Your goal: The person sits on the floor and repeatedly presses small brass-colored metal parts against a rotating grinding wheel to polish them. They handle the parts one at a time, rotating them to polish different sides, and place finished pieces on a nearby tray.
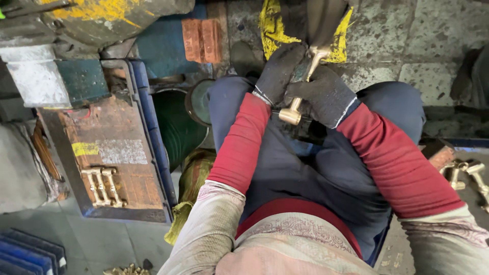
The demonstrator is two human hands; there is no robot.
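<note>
Both of my hands wear dark work gloves and meet over my knees. My left hand (277, 71) and my right hand (322, 94) are closed together around one long brass part (292, 113). Its round flanged end sticks out below my hands, its other end (318, 53) above them. The upper end points at a dark belt with yellow patches (275, 23). My sleeves are red, my trousers dark blue.
At left lies a worn board in a blue tray (153, 132) with three brass parts (103, 186) side by side. More brass parts (466, 173) lie at the right edge. A green round container (175, 127) stands by my left knee. Machine blocks (51, 76) fill the upper left.
</note>
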